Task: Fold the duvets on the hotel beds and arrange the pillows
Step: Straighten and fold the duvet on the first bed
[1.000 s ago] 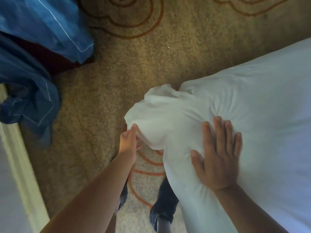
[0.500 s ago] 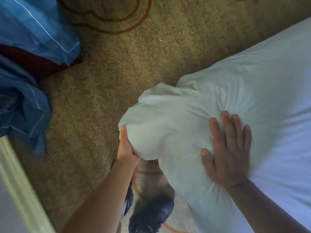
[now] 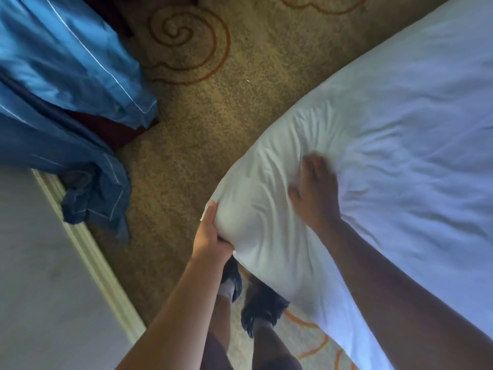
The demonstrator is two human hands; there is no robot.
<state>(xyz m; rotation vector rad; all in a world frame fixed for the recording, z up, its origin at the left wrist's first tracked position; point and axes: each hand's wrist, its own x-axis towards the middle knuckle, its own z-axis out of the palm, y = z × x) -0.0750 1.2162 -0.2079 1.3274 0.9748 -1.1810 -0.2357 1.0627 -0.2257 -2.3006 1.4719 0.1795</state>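
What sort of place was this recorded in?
Most likely a hotel bedroom: a plump white fabric pillow gripped at its corner by the left hand, shiny blue bedding with white piping draped at left, and tan carpet with orange swirl patterns.

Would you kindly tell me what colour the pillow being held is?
The pillow is plain white, clearest in the head view.

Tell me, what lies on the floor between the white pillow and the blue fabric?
Only bare patterned carpet, seen in the head view, separates the white pillow from the blue fabric.
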